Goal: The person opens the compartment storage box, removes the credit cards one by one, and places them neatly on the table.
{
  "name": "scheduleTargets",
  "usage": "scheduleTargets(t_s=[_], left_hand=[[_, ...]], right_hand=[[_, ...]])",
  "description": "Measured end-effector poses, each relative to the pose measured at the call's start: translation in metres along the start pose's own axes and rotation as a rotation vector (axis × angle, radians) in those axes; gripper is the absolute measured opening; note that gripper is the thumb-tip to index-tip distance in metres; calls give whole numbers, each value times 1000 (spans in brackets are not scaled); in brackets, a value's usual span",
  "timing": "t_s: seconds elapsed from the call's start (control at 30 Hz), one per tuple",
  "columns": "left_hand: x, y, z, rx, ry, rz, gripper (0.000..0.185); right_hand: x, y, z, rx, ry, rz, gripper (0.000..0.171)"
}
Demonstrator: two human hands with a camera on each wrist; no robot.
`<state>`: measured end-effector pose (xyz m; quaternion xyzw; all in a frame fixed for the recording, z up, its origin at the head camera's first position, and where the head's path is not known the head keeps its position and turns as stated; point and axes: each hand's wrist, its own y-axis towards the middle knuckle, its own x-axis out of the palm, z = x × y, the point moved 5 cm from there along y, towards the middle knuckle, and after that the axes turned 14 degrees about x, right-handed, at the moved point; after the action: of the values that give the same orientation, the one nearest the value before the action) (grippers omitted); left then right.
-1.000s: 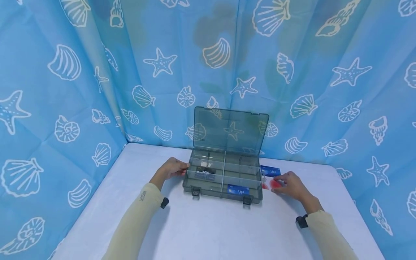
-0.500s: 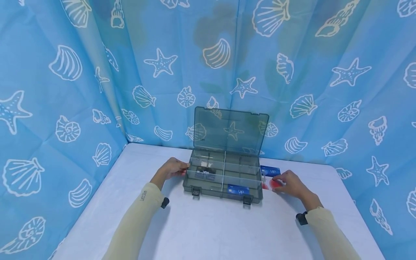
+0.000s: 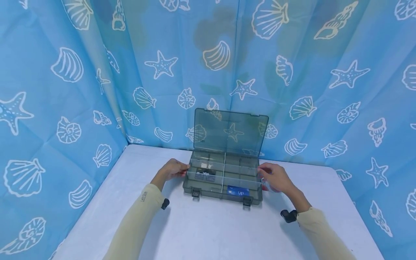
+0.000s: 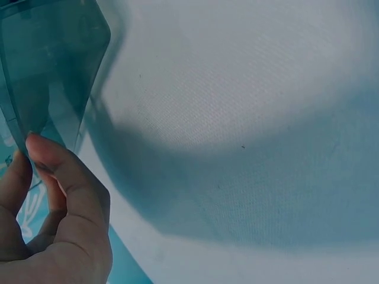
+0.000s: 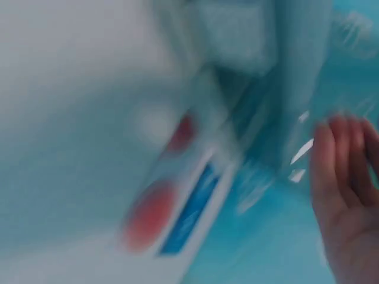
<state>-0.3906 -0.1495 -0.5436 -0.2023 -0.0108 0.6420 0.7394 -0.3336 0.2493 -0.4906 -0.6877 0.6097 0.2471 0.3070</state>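
Note:
A grey see-through compartment box stands on the table with its lid raised. Inside lie a black Vip card on the left and a blue VIP card at the front right. My left hand pinches the box's left side; in the left wrist view, thumb and finger meet at its edge. My right hand is at the box's right side, fingers fairly straight in the blurred right wrist view. Beside the box lie a white card with red shapes and a blue card.
White dividers split the box into several compartments. A white-covered table surrounds it. Right behind the raised lid hangs a blue curtain with shell and starfish prints, closing off the back and sides.
My right hand has left the red-and-white card and moved left and up to the box's right edge, now covering most of the cards there. The left hand stays put.

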Motion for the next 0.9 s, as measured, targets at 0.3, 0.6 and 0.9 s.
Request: scheduleTargets(t_s=[0.3,0.6,0.9], left_hand=[[2,0,-1,2,-6,-4,27],[1,-1,-1,1,-7,-12,27],[-1,3,-4,4,-7,-6,27]], right_hand=[[46,-22,-45,83,-266,-256,23],[60,-25,-42,173,-362,-240,35],[68,-22,-34,263,-141,-257,58]])
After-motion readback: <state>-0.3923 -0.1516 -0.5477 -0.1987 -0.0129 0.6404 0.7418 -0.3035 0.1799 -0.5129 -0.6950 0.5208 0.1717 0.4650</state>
